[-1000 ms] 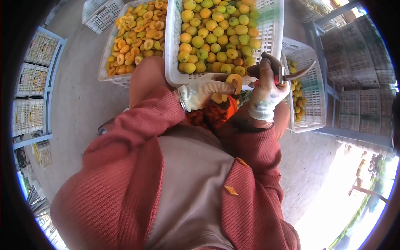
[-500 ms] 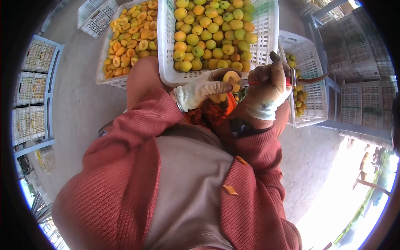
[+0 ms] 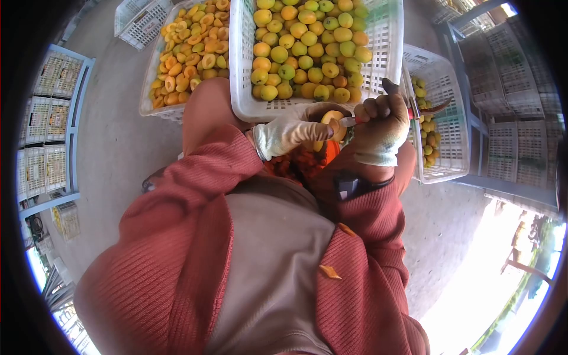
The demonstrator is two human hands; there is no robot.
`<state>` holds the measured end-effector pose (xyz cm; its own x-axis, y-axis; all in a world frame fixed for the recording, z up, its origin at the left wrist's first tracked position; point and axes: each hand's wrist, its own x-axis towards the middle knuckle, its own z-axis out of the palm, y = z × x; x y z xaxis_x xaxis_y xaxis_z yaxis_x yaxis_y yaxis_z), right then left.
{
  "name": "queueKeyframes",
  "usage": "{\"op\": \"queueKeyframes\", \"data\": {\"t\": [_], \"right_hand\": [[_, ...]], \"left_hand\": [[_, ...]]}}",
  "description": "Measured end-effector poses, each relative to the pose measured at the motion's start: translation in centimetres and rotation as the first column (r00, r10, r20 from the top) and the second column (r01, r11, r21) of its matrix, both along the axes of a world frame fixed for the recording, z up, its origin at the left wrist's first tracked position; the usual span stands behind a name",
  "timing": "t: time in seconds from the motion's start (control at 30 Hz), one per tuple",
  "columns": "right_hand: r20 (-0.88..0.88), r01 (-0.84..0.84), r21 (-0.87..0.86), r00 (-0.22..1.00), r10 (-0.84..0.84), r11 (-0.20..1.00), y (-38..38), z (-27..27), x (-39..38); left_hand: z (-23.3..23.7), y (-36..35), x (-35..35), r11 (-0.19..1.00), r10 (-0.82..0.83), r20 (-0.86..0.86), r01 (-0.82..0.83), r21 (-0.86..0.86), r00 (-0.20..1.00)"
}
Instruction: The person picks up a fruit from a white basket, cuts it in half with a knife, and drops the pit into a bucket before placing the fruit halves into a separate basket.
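Observation:
My left hand [image 3: 290, 135], in a stained whitish glove, is closed around a cut apricot [image 3: 333, 120], its pale yellow flesh showing. In my right hand [image 3: 380, 127], also gloved, is a red-handled knife [image 3: 413, 113]. A pale tip of it touches or nearly touches the apricot, and a curved brownish piece sticks out past the other side of my fist. Both hands are just below a white crate [image 3: 238, 65] of whole yellow-green apricots [image 3: 305, 53]. Under them, between my legs, is an orange-red container [image 3: 332, 151] with dark reddish contents, partly hidden.
At the left a white crate [image 3: 145, 97] holds apricot halves [image 3: 189, 50]. Another crate [image 3: 455, 94] with some whole apricots stands at the right. Stacked crates on blue racks [image 3: 76, 127] line both sides. Orange scraps [image 3: 330, 272] lie on my red cardigan.
The view has shifted slightly. My right hand has turned a little, and the knife's tip now shows at the apricot. My left hand still holds the fruit.

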<state>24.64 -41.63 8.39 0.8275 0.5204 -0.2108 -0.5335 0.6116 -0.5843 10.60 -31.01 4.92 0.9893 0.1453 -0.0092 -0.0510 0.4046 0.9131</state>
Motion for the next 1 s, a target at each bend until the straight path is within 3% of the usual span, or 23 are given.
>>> {"op": "queueKeyframes", "data": {"t": [0.03,0.1,0.13,0.17,0.27,0.37,0.4,0.47,0.57,0.7,0.73,0.77,0.8,0.87,0.9,0.93,1.0], "right_hand": [[0.001,0.001,-0.002,1.0,-0.001,1.0,0.1,0.0,-0.2],[0.263,0.096,-0.224,0.964,-0.035,0.97,0.5,0.1,-1.3],[0.361,0.149,-0.25,0.931,-0.051,0.957,0.8,0.5,-2.1],[0.361,0.151,-0.25,0.931,-0.053,0.956,0.6,0.4,-1.7],[-0.001,-0.093,-0.016,0.996,0.093,0.996,-0.1,-1.0,0.6],[-0.119,-0.076,-0.011,0.99,0.074,0.997,0.2,-1.3,0.4],[-0.119,-0.076,-0.011,0.99,0.074,0.997,0.3,-1.3,0.2],[0.063,-0.05,-0.145,0.996,0.06,0.988,0.4,-1.2,-0.4],[0.122,-0.126,-0.144,0.982,0.144,0.982,0.5,-1.4,-0.8],[-0.104,-0.22,0.043,0.969,0.223,0.975,0.2,-2.0,0.3],[-0.105,-0.221,0.043,0.969,0.224,0.974,0.1,-2.0,-0.1],[0.128,-0.201,0.079,0.973,0.19,0.976,-0.1,-2.0,-0.8],[0.353,-0.189,0.12,0.926,0.136,0.975,-0.1,-1.8,-1.3],[0.374,-0.213,0.169,0.917,0.138,0.962,-0.1,-1.2,-1.6],[0.397,-0.242,0.214,0.907,0.142,0.946,-0.1,-1.0,-1.6],[0.399,-0.245,0.215,0.906,0.144,0.946,0.0,-1.3,-1.3],[0.086,-0.293,0.329,0.956,0.281,0.898,0.3,-1.6,-0.5]], "left_hand": [[0.0,0.1,0.0,1.0,-0.016,-0.014,0.016,0.022,1.0],[0.0,0.1,0.1,0.998,-0.037,-0.027,0.038,0.044,0.999],[0.0,0.1,0.1,0.995,-0.057,-0.035,0.059,0.077,0.998],[0.1,0.1,0.1,0.991,-0.075,-0.045,0.08,0.11,0.996],[-0.1,0.3,0.3,0.984,-0.037,-0.013,0.038,0.176,0.999],[0.1,0.0,0.1,0.997,-0.013,-0.018,0.015,0.079,1.0],[0.4,0.1,0.0,0.997,-0.013,-0.019,0.015,0.078,1.0],[0.9,0.4,-0.1,0.992,-0.028,-0.124,0.043,0.118,0.992],[0.8,0.2,-0.2,0.993,0.004,-0.089,0.007,0.12,0.996],[-0.5,0.3,0.2,0.994,-0.018,-0.003,0.018,0.11,1.0],[0.0,0.1,-0.1,0.999,-0.032,-0.068,0.032,-0.002,0.997],[0.3,0.0,-0.4,0.993,-0.055,-0.129,0.04,-0.114,0.99],[0.4,-0.2,-0.5,0.993,-0.054,-0.13,0.04,-0.113,0.99],[0.5,-0.6,-0.5,0.949,-0.015,-0.064,-0.006,-0.315,0.998],[0.5,-0.6,-0.6,0.949,-0.015,-0.063,-0.006,-0.315,0.998],[0.5,-0.5,-0.5,0.947,-0.025,-0.074,-0.001,-0.322,0.997],[0.2,-0.2,-0.4,0.945,-0.03,-0.082,0.002,-0.326,0.996]]}}
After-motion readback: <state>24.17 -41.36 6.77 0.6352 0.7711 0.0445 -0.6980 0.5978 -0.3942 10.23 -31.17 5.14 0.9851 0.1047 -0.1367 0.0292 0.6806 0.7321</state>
